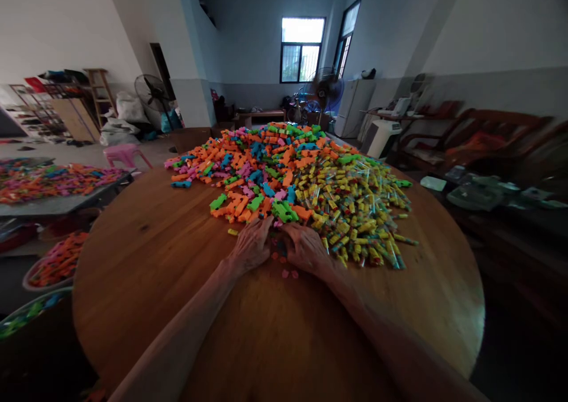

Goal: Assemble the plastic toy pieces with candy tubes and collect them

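On the round wooden table (146,260) lies a heap of small orange, green, pink and blue plastic pieces (244,153). To its right is a pile of yellow wrapped sticks (368,212). My left hand (252,245) rests at the heap's near edge, fingers curled by the orange pieces; what it holds, if anything, is hidden. My right hand (304,247) is just right of it, bent inward beside the green piece (284,211), its fingertips hard to make out. Between and below the hands lie several small pink and orange discs (284,273).
At the left stand another table heaped with coloured pieces (62,183), a basin of orange pieces (57,263) and a pink stool (126,153). Wooden chairs (483,132) and a low glass table with a plastic bag (477,195) are at the right.
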`<state>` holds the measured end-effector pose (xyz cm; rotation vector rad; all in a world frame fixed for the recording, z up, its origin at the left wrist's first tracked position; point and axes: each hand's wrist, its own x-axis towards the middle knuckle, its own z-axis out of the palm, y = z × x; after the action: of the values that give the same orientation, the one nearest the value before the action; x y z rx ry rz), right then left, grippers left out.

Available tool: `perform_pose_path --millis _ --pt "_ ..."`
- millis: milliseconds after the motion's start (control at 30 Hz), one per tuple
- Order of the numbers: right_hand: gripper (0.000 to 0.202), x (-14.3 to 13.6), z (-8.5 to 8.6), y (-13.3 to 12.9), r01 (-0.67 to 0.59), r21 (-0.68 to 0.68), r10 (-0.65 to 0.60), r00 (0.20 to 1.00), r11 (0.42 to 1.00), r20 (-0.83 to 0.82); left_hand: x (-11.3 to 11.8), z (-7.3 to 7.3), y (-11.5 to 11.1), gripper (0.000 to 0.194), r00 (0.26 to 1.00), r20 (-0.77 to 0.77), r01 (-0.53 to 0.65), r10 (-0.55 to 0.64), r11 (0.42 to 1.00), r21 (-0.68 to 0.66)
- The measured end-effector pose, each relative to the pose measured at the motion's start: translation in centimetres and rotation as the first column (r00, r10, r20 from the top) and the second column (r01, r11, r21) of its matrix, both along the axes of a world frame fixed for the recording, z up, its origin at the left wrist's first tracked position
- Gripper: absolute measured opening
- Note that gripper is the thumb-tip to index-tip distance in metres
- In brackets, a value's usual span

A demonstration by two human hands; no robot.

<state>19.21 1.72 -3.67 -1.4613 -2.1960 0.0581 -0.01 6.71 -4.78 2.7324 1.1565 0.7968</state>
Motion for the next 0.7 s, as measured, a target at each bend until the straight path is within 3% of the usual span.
perform_pose_path --millis 167,433,600,700 --pt "0.037 0.02 0.20 0.05 0.022 -0.015 -0.022 1.000 1.000 -0.007 -0.10 -0.24 0.19 0.071 1.000 0.010 0.022 -0.022 0.999 -0.044" --pt "0.041 0.08 -0.16 0.50 -0.041 0.022 0.043 0.992 0.999 -0.122 0.03 -0.02 0.18 0.068 0.996 0.058 0.072 -0.070 0.997 -0.040" --pt "0.043 -0.22 0.09 0.47 0.097 -0.026 -0.098 0.994 0.995 -0.044 0.10 -0.18 0.19 0.067 0.998 0.040 0.040 -0.039 0.999 -0.022" --pt "0.053 -0.44 0.59 0.30 0.088 -0.071 -0.085 0.995 0.994 0.047 0.14 -0.24 0.22 0.071 0.999 0.000 0.035 -0.035 0.999 -0.026"
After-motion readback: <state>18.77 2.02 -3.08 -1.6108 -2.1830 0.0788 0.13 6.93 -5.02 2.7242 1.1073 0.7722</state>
